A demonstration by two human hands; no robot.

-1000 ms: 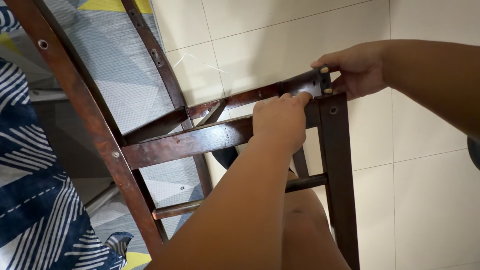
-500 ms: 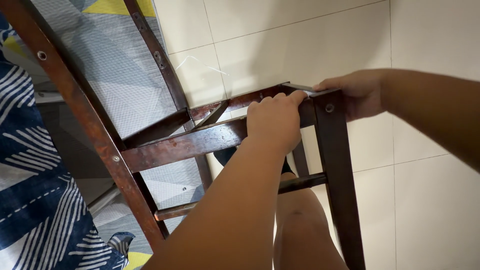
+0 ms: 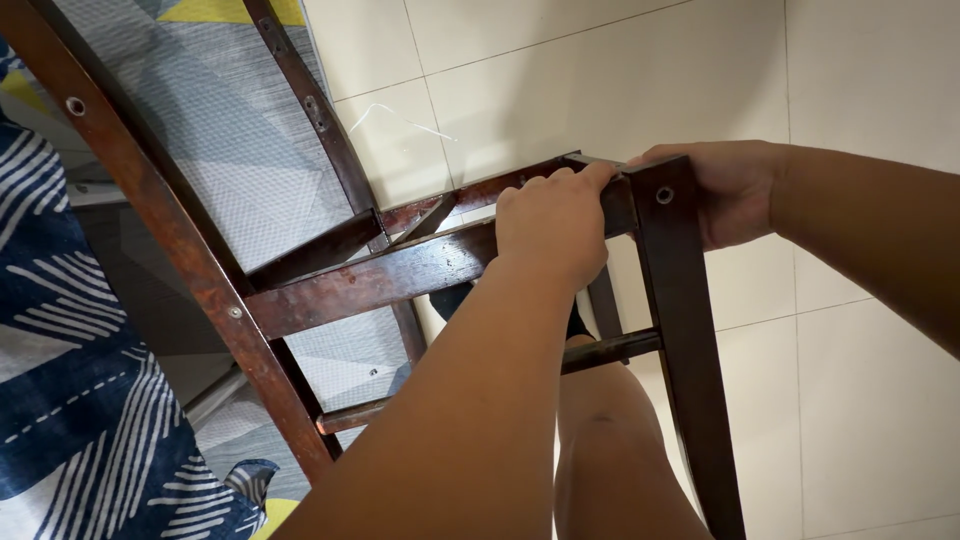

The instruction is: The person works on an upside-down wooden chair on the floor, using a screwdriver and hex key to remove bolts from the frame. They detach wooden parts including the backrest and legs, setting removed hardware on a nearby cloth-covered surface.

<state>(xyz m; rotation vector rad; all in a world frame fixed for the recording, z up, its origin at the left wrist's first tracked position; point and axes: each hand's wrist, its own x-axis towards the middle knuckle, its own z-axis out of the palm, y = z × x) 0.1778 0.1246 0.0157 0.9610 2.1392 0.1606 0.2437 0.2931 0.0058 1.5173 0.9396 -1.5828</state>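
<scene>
Chair frame [image 3: 370, 280], dark wood, tilted over tiled floor [image 3: 860, 90]. Left hand [image 3: 555, 225] clenched over upper crossbar at corner joint; right hand [image 3: 735, 190] gripping outer side of upright leg [image 3: 685, 330]. Patterned fabric [image 3: 70, 400] lower left.

Pale tiled floor [image 3: 620, 70], patterned mat [image 3: 190, 150], dark wooden frame [image 3: 360, 285] on it

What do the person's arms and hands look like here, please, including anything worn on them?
Both forearms are bare, with no sleeve in view. The left hand and right hand wear no gloves, and no ring, watch or bracelet shows. Fingernails are short and unpainted where visible.
</scene>
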